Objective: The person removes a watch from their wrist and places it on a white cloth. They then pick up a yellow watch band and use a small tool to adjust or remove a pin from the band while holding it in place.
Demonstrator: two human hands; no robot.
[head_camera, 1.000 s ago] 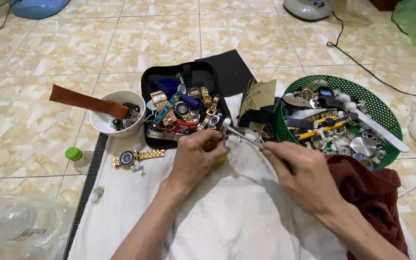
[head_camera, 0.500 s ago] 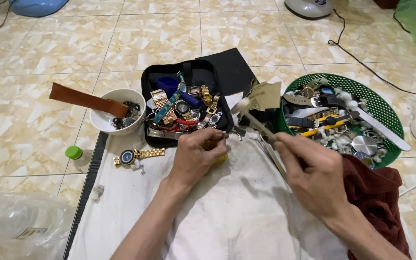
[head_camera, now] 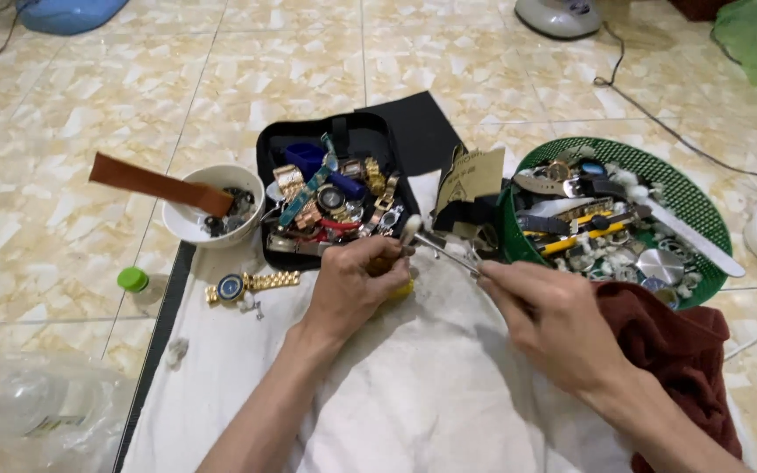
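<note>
Head view is showing my right hand point(head_camera: 558, 328) gripping slim metal tweezers point(head_camera: 449, 254), fingers pinched shut around the handle. Half a second ago the tips were pointing up toward the tan card; now they are lying lower and flatter, reaching left to a white cotton tuft point(head_camera: 411, 229) beside my left hand point(head_camera: 357, 285). I am judging that the tuft is being brought onto the piece. My left fingers are curling closed over something yellow point(head_camera: 403, 287), mostly hidden, on the rumpled white cloth point(head_camera: 413, 394). Left of that hand, a gold-link watch point(head_camera: 247, 284) with a blue dial is lying flat. Beyond the hand, a black zip case point(head_camera: 343, 140) is brimming with shiny bracelets; right of it, a green mesh basket point(head_camera: 668, 175).
</note>
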